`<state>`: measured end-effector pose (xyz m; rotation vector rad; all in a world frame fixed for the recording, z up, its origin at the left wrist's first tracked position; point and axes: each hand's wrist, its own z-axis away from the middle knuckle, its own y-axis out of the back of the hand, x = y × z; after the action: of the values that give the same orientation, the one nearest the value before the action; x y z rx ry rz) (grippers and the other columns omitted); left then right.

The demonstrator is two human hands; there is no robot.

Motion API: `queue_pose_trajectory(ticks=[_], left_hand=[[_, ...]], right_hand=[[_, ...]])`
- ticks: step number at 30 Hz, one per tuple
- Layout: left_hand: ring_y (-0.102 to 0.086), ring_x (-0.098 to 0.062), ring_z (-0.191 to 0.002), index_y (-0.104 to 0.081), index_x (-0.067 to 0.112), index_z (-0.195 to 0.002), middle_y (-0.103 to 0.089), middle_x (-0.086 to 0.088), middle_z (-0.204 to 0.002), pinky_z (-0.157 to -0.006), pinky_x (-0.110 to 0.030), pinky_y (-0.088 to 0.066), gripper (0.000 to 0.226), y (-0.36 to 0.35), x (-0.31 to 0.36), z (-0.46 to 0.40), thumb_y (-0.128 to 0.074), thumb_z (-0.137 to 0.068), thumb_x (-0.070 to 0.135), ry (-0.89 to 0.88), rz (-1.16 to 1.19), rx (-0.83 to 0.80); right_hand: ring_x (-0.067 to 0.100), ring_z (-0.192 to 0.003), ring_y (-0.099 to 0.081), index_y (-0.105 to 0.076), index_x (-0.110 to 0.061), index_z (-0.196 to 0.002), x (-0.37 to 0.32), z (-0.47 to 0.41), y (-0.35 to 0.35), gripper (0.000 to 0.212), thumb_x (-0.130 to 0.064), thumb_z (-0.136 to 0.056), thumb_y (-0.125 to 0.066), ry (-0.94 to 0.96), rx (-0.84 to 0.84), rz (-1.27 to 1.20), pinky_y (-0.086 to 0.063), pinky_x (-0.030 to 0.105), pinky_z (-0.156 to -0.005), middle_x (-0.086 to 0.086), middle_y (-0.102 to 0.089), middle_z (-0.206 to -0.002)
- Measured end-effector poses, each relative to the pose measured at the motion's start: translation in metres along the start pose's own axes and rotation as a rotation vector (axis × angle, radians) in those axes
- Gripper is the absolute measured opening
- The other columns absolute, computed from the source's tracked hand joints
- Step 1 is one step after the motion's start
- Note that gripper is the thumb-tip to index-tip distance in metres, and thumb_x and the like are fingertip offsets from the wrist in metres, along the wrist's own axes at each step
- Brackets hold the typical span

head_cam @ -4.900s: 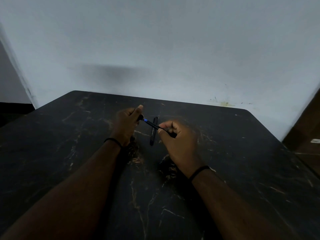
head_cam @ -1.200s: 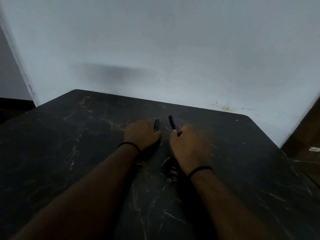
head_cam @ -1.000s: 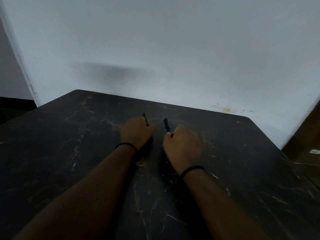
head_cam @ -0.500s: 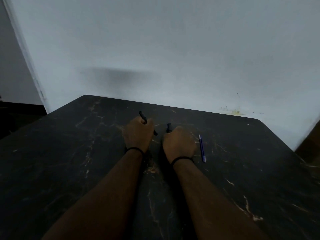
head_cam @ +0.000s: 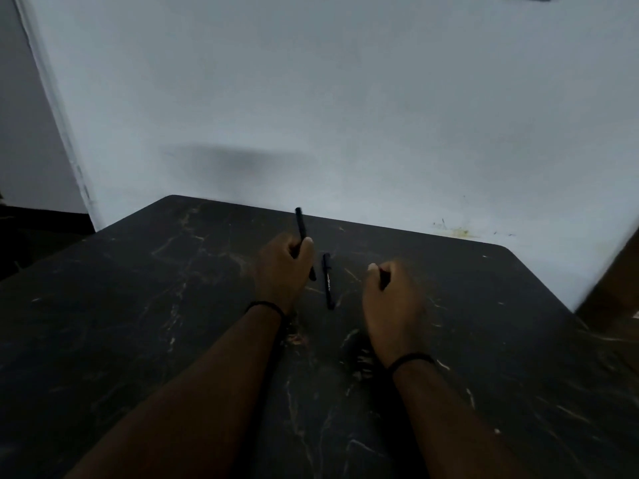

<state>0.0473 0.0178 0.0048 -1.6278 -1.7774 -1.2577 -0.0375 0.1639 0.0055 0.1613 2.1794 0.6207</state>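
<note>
A white wall [head_cam: 345, 98] fills the upper half of the frame, and a black veined table [head_cam: 121, 323] fills the lower half. Just left of centre, the left hand [head_cam: 281, 271] is curled round a black pen [head_cam: 300, 223], which sticks up and leans slightly left. The right hand [head_cam: 392, 302], right of centre, has curled fingers; whether it holds anything cannot be told. A second black pen [head_cam: 327, 281] lies on the table between the hands, touching neither. Each wrist wears a black wristband [head_cam: 266, 304].

You wear the only camera on your head: it looks forward and down along your forearms, close over the dark table [head_cam: 138, 323], toward the white wall [head_cam: 345, 98], left hand [head_cam: 281, 271] and right hand [head_cam: 390, 305] mid-frame.
</note>
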Motion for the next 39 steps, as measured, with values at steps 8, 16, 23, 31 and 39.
queue_pose_trajectory(ticks=[8,16,23,31,39], left_hand=[[-0.058,-0.022,-0.069,-0.062,0.017,-0.080,-0.061,-0.001,-0.076,-0.061,-0.037,-0.047,0.028,-0.024,0.049,0.046,-0.047,-0.097,0.034,-0.642,-0.114,-0.278],[-0.048,-0.017,-0.064,-0.050,0.022,-0.076,-0.049,0.004,-0.070,-0.062,-0.037,-0.045,0.033,-0.032,0.048,0.046,-0.036,-0.101,0.037,-0.557,-0.104,-0.254],[-0.049,-0.003,-0.062,-0.045,0.037,-0.075,-0.049,0.009,-0.069,-0.059,-0.021,-0.039,0.037,-0.026,0.034,0.031,-0.023,-0.097,0.056,-0.308,0.144,-0.125],[-0.045,0.000,-0.050,-0.041,0.032,-0.061,-0.043,0.008,-0.054,-0.050,-0.012,-0.036,0.043,-0.035,0.022,0.025,-0.035,-0.096,0.056,-0.261,0.145,-0.106],[-0.038,-0.006,-0.045,-0.035,0.024,-0.054,-0.037,0.005,-0.047,-0.050,-0.032,-0.031,0.049,-0.032,0.025,0.025,-0.033,-0.098,0.044,-0.241,0.134,-0.076]], right_hand=[[0.018,-0.068,-0.059,-0.065,-0.011,-0.083,0.010,-0.008,0.021,0.044,-0.050,-0.096,-0.052,-0.144,-0.016,-0.515,-0.047,0.033,-0.063,0.013,-0.064,-0.077],[0.013,-0.072,-0.064,-0.067,-0.016,-0.106,0.017,-0.018,0.020,0.028,-0.038,-0.100,-0.051,-0.167,0.064,-0.535,-0.050,0.029,-0.066,0.000,-0.067,-0.078],[0.003,-0.081,-0.060,-0.062,-0.031,-0.118,0.025,-0.013,0.001,0.030,-0.048,-0.093,-0.060,-0.016,-0.231,-0.157,-0.049,0.025,-0.067,-0.012,-0.065,-0.097],[0.012,-0.078,-0.062,-0.054,-0.038,-0.102,0.030,-0.010,-0.003,0.015,-0.044,-0.089,-0.058,0.170,-0.258,-0.074,-0.055,0.044,-0.072,-0.008,-0.065,-0.086],[0.016,-0.075,-0.059,-0.060,-0.021,-0.086,0.013,-0.006,0.009,0.031,-0.044,-0.100,-0.045,0.248,-0.325,0.115,-0.036,0.031,-0.064,-0.004,-0.063,-0.079]])
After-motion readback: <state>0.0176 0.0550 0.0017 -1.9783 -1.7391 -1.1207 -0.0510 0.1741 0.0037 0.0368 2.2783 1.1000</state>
